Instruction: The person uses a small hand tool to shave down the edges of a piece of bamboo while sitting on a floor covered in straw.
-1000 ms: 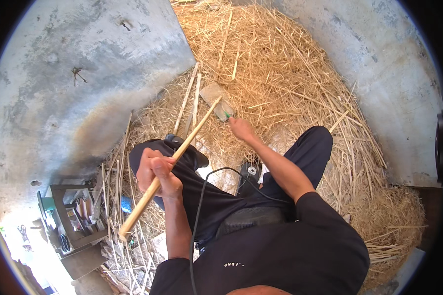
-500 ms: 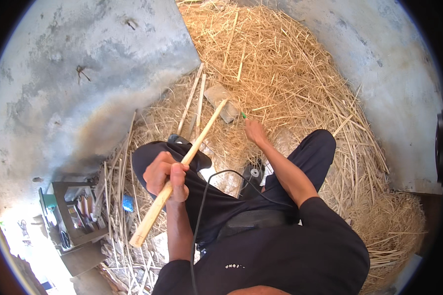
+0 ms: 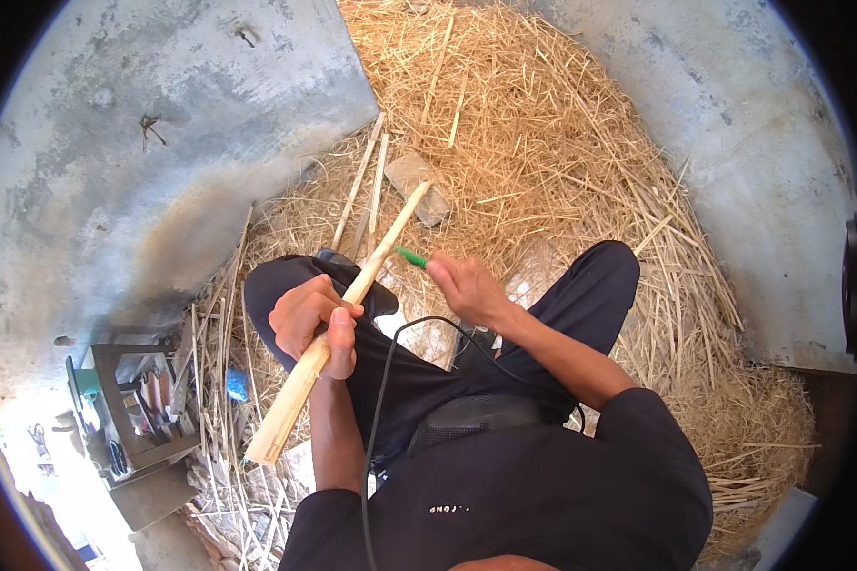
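The right hand [image 3: 468,288] had drawn back, fingers closed round a slim green-handled tool [image 3: 410,257], bringing it just beside the long pale-yellow wooden stick [image 3: 375,265] — contact unclear — that the left hand [image 3: 312,322] gripped slantwise, fingers curled, above the dark-trousered left leg [image 3: 414,369]

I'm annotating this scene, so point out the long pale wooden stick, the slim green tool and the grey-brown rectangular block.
Long pale wooden stick [image 3: 372,269]: head view, on its upper shaft.
Slim green tool [image 3: 411,257]: head view, on its exposed part.
Grey-brown rectangular block [image 3: 406,177]: head view, on its upper-left face.
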Demonstrator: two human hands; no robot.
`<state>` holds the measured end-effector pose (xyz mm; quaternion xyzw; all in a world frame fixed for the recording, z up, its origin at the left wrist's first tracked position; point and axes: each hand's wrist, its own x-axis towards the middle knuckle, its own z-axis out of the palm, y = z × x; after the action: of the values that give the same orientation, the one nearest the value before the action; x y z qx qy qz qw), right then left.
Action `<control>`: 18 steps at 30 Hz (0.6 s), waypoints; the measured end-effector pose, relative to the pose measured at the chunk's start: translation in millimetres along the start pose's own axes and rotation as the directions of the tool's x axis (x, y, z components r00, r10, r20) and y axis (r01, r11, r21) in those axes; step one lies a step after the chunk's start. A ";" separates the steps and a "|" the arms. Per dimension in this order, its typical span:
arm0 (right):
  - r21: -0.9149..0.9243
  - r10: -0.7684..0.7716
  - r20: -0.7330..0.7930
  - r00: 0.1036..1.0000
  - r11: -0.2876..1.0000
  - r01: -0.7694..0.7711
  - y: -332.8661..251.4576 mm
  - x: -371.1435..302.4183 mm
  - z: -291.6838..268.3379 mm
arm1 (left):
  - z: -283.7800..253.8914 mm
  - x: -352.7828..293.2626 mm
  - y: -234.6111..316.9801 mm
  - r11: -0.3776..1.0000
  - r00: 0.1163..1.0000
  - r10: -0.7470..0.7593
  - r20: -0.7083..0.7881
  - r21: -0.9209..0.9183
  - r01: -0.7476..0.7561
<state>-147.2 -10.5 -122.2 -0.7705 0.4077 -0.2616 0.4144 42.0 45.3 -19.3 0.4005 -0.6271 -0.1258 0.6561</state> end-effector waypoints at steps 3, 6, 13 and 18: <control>-0.067 -0.055 -0.059 0.997 0.996 0.051 17.9 1.1 19.5 | -0.5 2.1 0.7 1.000 1.000 0.008 0.006 -0.003 -0.008; -0.253 0.081 -0.100 0.992 0.962 -0.104 70.3 19.9 14.4 | 3.0 2.0 -1.3 1.000 1.000 0.006 -0.003 -0.013 -0.006; -0.070 -0.023 -0.114 0.993 0.997 0.015 44.9 7.6 27.3 | 2.7 1.7 -2.3 0.999 0.998 -0.024 -0.049 -0.029 0.023; -0.102 0.273 -0.084 0.958 0.954 -0.281 65.2 25.6 18.4 | -0.2 -2.5 -3.5 0.999 0.998 -0.028 -0.062 -0.019 0.026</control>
<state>-146.8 -45.5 -185.6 -0.7183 0.5399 -0.2040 0.3885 42.9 44.8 -23.5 0.4066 -0.5996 -0.1278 0.6774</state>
